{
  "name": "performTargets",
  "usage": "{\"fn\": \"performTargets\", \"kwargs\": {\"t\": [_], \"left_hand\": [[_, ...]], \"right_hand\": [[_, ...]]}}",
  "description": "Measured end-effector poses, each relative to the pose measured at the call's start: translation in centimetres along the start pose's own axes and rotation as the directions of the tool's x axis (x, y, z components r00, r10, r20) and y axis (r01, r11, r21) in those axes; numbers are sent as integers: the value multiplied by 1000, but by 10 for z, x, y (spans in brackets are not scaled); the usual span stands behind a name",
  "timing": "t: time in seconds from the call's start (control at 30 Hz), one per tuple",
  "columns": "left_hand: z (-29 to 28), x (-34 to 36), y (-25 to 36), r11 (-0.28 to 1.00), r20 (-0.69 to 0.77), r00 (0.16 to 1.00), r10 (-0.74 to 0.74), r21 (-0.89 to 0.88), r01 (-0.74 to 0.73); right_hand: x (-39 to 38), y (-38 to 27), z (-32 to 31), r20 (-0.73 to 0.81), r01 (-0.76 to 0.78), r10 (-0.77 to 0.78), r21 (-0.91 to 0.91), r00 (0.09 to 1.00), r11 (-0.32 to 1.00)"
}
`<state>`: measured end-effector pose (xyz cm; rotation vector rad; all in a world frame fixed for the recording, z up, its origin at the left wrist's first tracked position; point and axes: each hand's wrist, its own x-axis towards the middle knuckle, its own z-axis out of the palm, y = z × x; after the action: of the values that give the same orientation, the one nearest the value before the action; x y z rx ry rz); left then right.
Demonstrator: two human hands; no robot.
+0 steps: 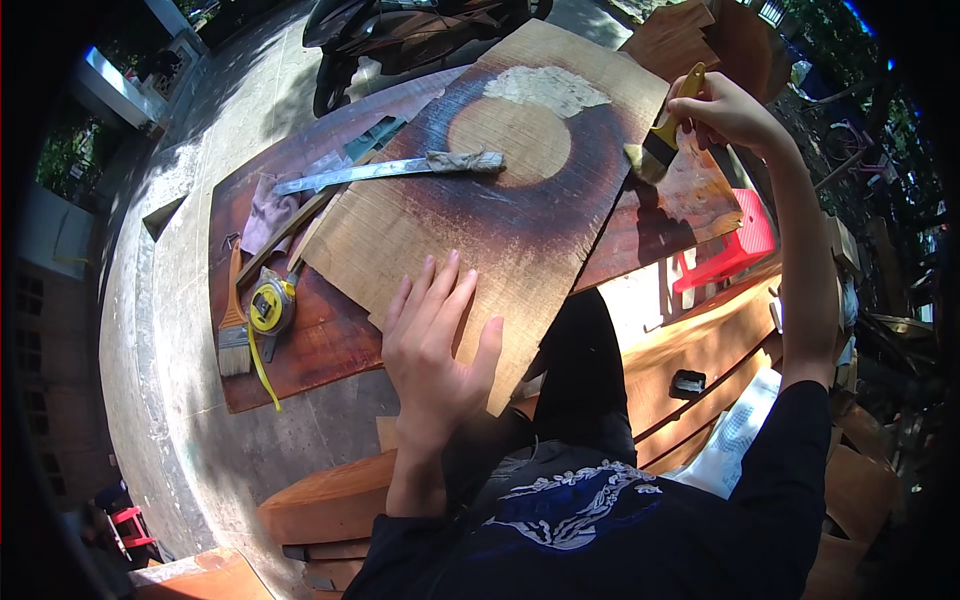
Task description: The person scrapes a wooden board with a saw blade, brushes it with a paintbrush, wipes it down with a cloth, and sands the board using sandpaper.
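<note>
My right hand [730, 110] grips a paintbrush [662, 140] by its yellow handle, bristles hanging at the right edge of a wooden board [540, 250]. A dark scorched-looking ring surrounds a pale round patch on this board, and a whitish flaky area lies along the ring's far side. Fingers stretched, my left hand [430, 340] rests flat on the board's near part. Across the board's left edge lies a metal bar [370, 172], its right end wrapped in something greyish. Beneath is a reddish-brown wooden tabletop [330, 350].
On the tabletop's left are a yellow tape measure [270, 303], another paintbrush [234, 340] and a purplish cloth [270, 215]. A red plastic stool [735, 245] stands to the right. Wood planks [660, 385] lie at the right, and a motorbike [400, 45] is parked beyond the table.
</note>
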<state>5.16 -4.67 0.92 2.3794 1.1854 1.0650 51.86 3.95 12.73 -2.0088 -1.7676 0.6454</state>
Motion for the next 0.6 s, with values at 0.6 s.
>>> {"fn": "performTargets", "kwargs": {"t": [0.6], "left_hand": [[-3,1,4,1000,26,1000,-10,10,9]], "right_hand": [[-60,53,-12,-338,-173,36,-383,940,907]]}}
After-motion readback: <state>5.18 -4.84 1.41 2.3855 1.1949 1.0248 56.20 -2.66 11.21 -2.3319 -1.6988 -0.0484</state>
